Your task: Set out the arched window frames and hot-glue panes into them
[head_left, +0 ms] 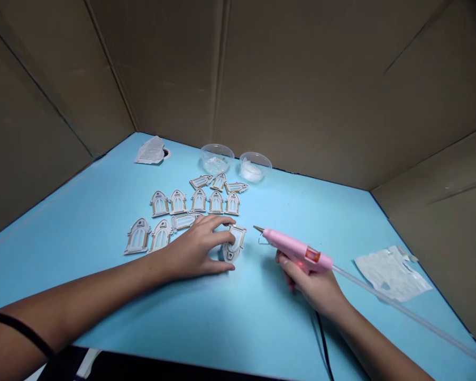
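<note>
My right hand (pixel 307 280) is wrapped around the handle of a pink hot glue gun (pixel 291 246). Its metal nozzle points left, and a long clear glue stick (pixel 381 296) sticks out of its back. My left hand (pixel 202 241) curls over a small arched window piece (pixel 235 241), thumb and fingers around its left side, the arch pointing toward me. A gap separates the nozzle from this piece. Beyond and left of my left hand lie several more white-and-gold window pieces (pixel 199 201), in loose rows; one lying on its side (pixel 181 221) is partly covered by the hand.
Two clear plastic cups (pixel 217 154) with whitish contents stand at the back. A crumpled white sheet (pixel 392 272) lies at right, another whitish piece (pixel 150 151) at back left. Cardboard walls (pixel 301 95) enclose the light-blue tabletop (pixel 301 206). A black cord (pixel 323 344) hangs below my right hand.
</note>
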Tool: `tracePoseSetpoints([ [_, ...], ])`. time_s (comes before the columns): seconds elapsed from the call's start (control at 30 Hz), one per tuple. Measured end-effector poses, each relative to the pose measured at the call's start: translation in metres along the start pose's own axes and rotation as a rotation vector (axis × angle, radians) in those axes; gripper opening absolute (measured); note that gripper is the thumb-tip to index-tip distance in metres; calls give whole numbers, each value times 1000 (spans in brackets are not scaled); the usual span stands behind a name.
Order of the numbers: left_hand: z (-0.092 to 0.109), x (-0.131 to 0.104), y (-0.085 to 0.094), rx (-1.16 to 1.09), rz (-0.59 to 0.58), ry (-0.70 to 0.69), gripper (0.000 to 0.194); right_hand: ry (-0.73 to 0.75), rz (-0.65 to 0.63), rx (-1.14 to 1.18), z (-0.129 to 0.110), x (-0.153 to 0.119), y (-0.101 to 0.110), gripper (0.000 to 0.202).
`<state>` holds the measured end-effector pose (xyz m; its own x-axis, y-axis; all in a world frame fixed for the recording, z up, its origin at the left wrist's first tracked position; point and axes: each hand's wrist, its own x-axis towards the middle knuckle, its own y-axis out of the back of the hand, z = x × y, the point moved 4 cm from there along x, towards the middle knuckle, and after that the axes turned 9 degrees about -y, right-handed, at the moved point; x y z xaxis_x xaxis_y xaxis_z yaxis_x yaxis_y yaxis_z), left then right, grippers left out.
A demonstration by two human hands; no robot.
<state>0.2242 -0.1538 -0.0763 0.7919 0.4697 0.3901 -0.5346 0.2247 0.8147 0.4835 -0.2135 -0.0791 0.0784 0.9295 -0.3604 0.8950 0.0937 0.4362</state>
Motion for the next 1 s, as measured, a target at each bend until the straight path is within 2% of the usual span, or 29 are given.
tracePoseSetpoints([
  [0.1, 7, 0, 2, 36, 43, -82, 31, 198, 37, -110, -17, -9, -6, 18],
  [0.2, 13, 1, 4, 51, 80, -144, 31, 327, 53, -179, -29, -13, -9, 22],
  [0.4, 18, 1, 6, 54, 137, -210, 34, 431, 48, -227, -32, -13, -12, 27],
  [0.67, 25, 1, 8, 54, 201, -269, 35, 570, 71, -284, -31, -17, -15, 22],
  [1.0, 25, 1, 11, 32, 224, -279, 40, 619, 95, -321, -27, -18, -14, 23],
])
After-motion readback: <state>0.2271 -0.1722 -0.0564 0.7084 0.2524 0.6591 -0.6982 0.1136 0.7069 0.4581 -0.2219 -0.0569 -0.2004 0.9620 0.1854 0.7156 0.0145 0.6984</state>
